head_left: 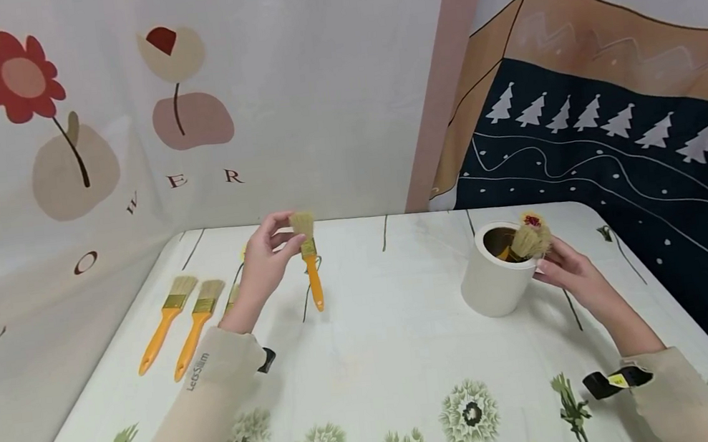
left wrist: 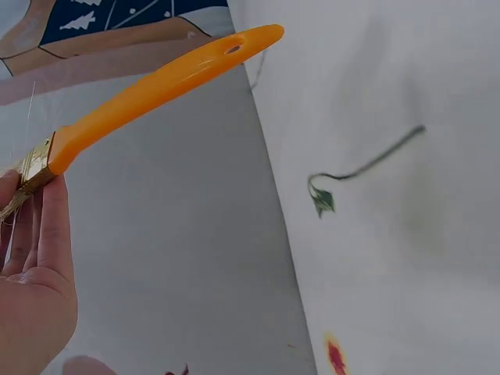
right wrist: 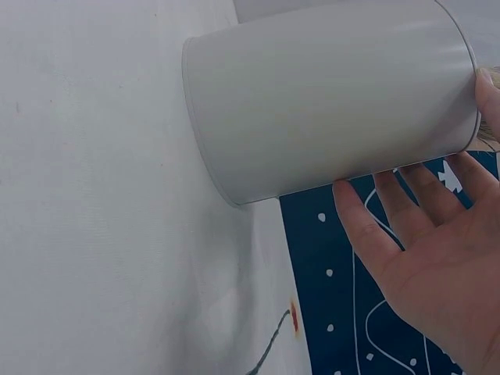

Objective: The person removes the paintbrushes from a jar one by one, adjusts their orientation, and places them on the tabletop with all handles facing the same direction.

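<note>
Pinching brush (head_left: 309, 253) w/ L hand (head_left: 269, 255), axis near-vert., bristles (head_left: 303, 224) up, handle (head_left: 315, 286) dn; R hand (head_left: 575, 273) loosely spread, prob. touching pot (head_left: 497, 284).

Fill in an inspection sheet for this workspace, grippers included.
Surface: table, dressed in flower-printed white.
Job's things: one loose brush and another brush lie at left; a third brush is partly hidden; bristles stick out of the white container.
Clutter: nothing seen.
Hands: left hand pinches a held brush, handle down; right hand touches the white container.
Cables: nothing seen.
Surroundings: flower-print backdrop; dark tree-print cloth at right.
</note>
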A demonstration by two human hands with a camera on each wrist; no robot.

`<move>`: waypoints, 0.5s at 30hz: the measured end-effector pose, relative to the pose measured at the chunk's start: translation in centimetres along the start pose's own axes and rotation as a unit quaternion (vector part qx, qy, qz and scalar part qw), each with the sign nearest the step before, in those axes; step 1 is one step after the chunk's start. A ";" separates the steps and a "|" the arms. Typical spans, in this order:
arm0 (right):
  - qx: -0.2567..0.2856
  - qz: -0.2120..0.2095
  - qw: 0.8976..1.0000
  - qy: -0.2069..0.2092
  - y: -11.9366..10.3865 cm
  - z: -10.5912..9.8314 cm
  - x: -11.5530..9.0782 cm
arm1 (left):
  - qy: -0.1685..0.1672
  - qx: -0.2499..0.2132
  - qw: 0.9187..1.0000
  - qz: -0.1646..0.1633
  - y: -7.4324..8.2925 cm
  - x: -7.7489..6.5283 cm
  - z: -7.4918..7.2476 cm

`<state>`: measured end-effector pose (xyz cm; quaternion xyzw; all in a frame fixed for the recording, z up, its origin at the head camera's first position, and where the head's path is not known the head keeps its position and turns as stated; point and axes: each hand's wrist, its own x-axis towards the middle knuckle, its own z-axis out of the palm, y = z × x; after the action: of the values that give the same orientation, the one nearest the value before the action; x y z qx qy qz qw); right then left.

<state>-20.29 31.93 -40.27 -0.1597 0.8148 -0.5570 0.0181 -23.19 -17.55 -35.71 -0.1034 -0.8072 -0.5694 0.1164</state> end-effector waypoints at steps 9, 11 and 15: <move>-0.013 0.001 1.000 0.004 0.0 0.1 0.0 | 0.004 0.017 1.000 -0.013 -1.8 -1.1 -2.4; -0.019 0.003 1.000 0.005 0.0 0.1 0.0 | 0.005 0.025 1.000 -0.019 -2.0 -1.3 -2.9; -0.023 0.005 1.000 0.007 0.0 0.1 0.0 | 0.000 0.050 0.998 -0.035 -2.3 -1.7 -3.7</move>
<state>-20.27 31.79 -40.30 -0.1525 0.8280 -0.5395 0.0113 -21.98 -21.90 -37.09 -0.0690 -0.8380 -0.5318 0.1010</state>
